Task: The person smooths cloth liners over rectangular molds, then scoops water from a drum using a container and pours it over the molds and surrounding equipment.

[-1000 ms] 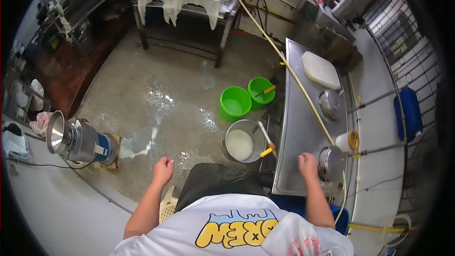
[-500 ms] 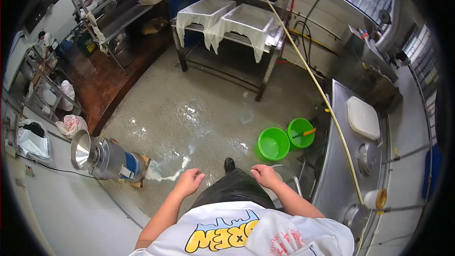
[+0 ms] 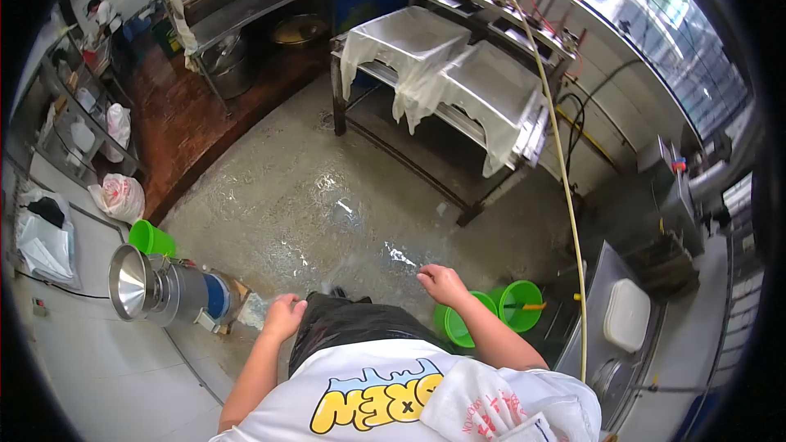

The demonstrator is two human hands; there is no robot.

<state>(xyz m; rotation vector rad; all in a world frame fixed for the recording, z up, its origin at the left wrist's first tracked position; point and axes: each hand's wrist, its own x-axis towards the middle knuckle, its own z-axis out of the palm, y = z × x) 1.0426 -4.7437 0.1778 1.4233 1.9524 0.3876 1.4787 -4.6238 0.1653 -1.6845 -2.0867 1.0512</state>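
My left hand (image 3: 282,317) hangs loosely curled in front of my left thigh, with nothing visible in it. A metal grinder-like machine with a steel funnel (image 3: 131,282) lies to its left on the floor side. My right hand (image 3: 444,284) is raised forward, its fingers curled with nothing seen in them. Beneath and beyond it stand two green buckets, the nearer one (image 3: 458,327) partly covered by my forearm. An orange-handled tool (image 3: 532,307) rests in the other green bucket (image 3: 517,288). Neither hand touches anything.
Ahead, a metal stand (image 3: 393,160) carries two cloth-lined trays (image 3: 491,86). A pale hose (image 3: 565,172) runs down to the right. The floor (image 3: 278,188) is wet. A third green bucket (image 3: 152,239) stands behind the machine. Far left, a person (image 3: 106,20) stands near shelves.
My view has shifted so the stand and trays appear larger and farther right. The third green bucket has come into sight. My right hand has swung forward; the left sits lower in view.
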